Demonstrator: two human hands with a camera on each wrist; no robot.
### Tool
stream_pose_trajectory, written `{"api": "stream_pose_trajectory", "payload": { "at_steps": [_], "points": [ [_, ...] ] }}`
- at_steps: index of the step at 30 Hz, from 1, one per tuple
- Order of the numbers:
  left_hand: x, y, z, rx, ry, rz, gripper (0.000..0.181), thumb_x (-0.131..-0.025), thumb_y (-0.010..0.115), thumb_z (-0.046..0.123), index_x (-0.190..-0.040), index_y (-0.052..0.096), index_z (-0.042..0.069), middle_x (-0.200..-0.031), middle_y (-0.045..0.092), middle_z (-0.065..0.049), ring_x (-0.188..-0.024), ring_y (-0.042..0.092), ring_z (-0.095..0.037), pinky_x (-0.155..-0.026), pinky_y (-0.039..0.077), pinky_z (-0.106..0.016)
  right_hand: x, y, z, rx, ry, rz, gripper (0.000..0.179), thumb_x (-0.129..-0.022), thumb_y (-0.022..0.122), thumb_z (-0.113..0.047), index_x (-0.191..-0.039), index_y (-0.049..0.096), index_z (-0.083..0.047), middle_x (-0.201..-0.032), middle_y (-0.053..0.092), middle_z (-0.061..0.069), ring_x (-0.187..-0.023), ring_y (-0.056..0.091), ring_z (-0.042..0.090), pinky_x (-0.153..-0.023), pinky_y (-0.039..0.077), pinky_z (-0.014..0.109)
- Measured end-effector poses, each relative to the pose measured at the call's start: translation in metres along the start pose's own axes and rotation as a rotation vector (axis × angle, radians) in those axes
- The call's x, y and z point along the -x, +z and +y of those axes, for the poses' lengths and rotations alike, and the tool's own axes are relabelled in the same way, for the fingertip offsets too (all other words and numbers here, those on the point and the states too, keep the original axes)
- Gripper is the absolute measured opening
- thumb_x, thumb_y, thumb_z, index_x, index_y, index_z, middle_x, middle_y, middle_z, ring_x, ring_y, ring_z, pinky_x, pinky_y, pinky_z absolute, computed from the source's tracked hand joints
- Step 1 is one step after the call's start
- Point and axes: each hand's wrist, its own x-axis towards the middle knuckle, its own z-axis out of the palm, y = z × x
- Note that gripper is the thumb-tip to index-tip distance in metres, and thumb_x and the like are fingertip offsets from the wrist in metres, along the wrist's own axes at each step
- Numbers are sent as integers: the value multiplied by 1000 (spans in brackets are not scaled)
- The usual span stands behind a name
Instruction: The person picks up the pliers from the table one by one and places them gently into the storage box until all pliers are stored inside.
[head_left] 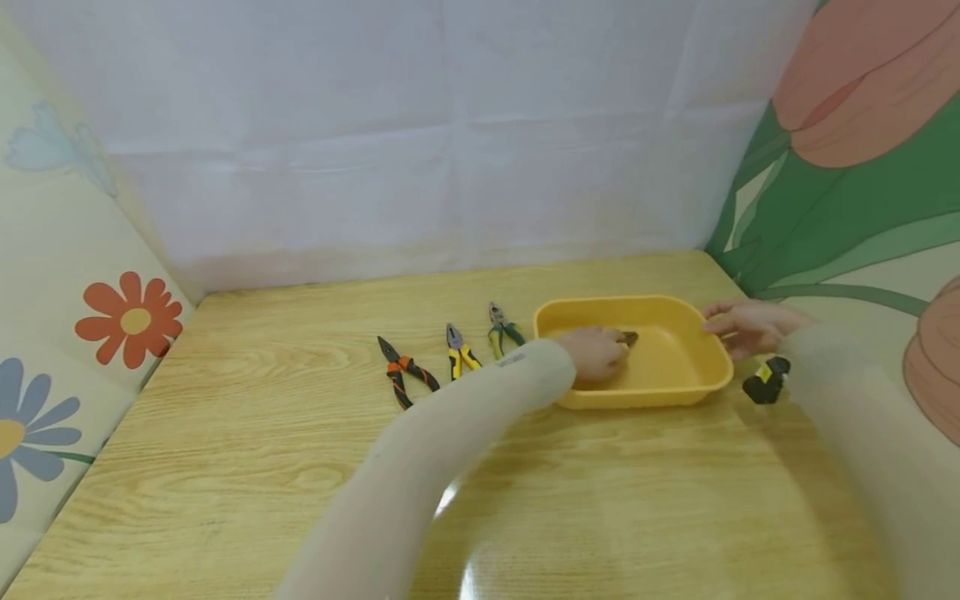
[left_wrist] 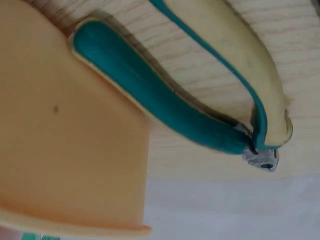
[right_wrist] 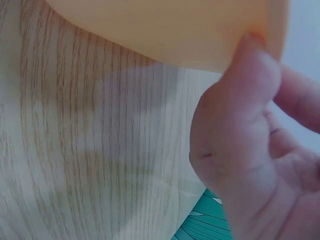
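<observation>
A yellow plastic basin stands on the table. My left hand is inside it, its fingers curled round a tool of which only a dark tip shows; the rest is hidden under the hand. At the basin's right end, my right hand pinches the rim, and in the right wrist view the thumb presses the outer wall. Green-handled pliers lie close outside the basin's left end. Only a sliver of the left hand shows in the left wrist view.
Yellow-and-black pliers and orange-and-black pliers lie further left on the wooden table. A small black object with a yellow patch is beside the right sleeve. A white covering hangs behind the table; flower-printed panels flank it.
</observation>
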Motion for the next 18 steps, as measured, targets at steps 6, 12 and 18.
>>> {"api": "stream_pose_trajectory", "payload": {
  "at_steps": [6,12,18],
  "points": [
    [1,8,-1,-8,11,-6,35,-106,38,26,-135,55,22,-152,36,-6,-130,45,-25,-104,39,-32,0,-1,-1,9,6,-18,7,-101,44,-5,-104,45,-12,-88,58,3,-80,61,14,-75,56,31],
    [2,11,-4,22,6,-55,39,-105,39,29,-142,47,23,-152,31,-7,-128,44,-23,-103,39,-30,-1,-1,-1,11,6,-23,8,-101,43,-5,-102,46,-13,-88,59,3,-80,62,15,-74,56,31],
    [6,10,-7,121,-7,-66,45,-103,43,28,-148,41,21,-152,32,-7,-133,39,-22,-108,33,-29,-2,-1,0,23,8,-9,8,-102,43,-6,-102,46,-13,-89,58,2,-80,61,14,-75,56,30]
  ]
}}
